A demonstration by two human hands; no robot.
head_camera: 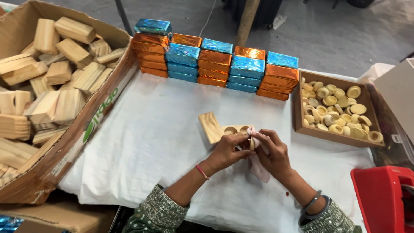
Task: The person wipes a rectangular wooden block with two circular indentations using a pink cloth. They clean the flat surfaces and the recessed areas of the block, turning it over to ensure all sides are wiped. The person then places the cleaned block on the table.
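Note:
My left hand [227,149] and my right hand [271,152] meet over the white cloth [151,142]. Between their fingertips sits a small round wooden cap [252,143], with a pale pink cloth [260,167] in my right hand hanging below it. Just beyond the fingers lies a wooden block with round hollows [238,129], and a plain wooden block [210,126] rests tilted at its left end.
A big cardboard box of wooden blocks [51,82] fills the left side. Stacks of blue and orange foil-wrapped bricks [215,64] line the far edge. A shallow brown tray of round wooden caps [336,110] stands right. A red object [381,198] sits at bottom right.

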